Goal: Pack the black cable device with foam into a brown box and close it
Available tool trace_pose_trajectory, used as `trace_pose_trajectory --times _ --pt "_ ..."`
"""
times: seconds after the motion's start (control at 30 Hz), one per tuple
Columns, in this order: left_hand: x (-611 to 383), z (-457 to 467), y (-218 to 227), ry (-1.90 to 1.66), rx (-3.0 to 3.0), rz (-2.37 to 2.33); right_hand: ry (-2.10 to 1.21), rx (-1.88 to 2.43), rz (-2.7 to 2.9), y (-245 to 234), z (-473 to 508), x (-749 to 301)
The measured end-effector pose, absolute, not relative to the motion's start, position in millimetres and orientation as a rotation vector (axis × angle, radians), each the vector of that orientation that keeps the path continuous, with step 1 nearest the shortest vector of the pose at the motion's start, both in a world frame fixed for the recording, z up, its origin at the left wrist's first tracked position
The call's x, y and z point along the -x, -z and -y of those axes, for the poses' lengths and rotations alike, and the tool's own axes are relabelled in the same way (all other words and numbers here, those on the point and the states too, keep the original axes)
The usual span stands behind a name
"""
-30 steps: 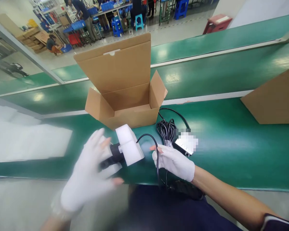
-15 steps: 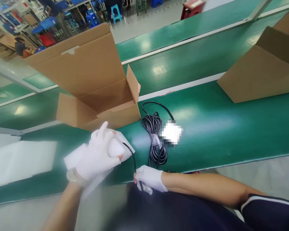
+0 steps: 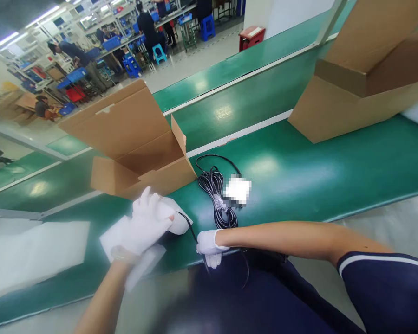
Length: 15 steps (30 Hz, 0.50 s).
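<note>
My left hand [image 3: 144, 227], in a white glove, wraps over an object in a white foam sheet [image 3: 179, 220] on the green work surface. What lies inside the foam is hidden. A black cable [image 3: 187, 220] comes out of the wrapping's right end. Close by on the right, my gloved right hand [image 3: 211, 246] is closed around that cable near the front edge. Past that hand, the cable hangs in a loop at my body. Just behind my right hand lies a coiled black cable bundle [image 3: 218, 199] tied with clear wrap, touching a blurred-out white patch [image 3: 237, 190].
An open cardboard box [image 3: 163, 178] stands behind my left hand, its lid raised. Another open carton [image 3: 334, 109] is at the right. White foam sheets [image 3: 38, 255] lie at the left. Beyond the green benches, people work at far tables near a red stool [image 3: 251, 37].
The view has tilted up and shifted, showing more of the far room. My right hand has turned over slightly on the cable and its forearm sits higher. My left hand stays on the foam wrapping.
</note>
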State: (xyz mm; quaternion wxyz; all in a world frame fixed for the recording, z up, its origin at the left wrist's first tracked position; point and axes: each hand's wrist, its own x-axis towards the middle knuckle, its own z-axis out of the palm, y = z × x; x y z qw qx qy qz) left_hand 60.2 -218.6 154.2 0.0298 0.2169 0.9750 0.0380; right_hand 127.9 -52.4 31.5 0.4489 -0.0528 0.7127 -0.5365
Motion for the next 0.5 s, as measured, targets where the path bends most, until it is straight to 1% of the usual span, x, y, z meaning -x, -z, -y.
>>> trace_pose_trajectory --times 0.07,0.2,0.27,0.4,0.5 --pt "-61.2 219.8 -154.0 -0.152 -0.623 -3.017 1.371 0.04 -1.708 -38.9 41.4 -135.2" --pt "-61.5 220.9 -154.1 -0.15 -0.595 -3.026 1.764 -0.097 -1.646 -63.6 36.0 -142.5" --pt "-60.9 220.7 -155.1 -0.149 -0.593 -3.017 1.901 -0.157 -1.567 -68.2 38.5 -139.6" --pt "-59.0 220.1 -155.3 -0.149 -0.55 -3.01 1.951 -0.377 -1.428 -59.6 43.1 -131.2" --pt "-56.9 220.9 -151.2 -0.16 -0.528 -3.041 1.935 -0.447 -1.271 -61.2 42.9 -129.0"
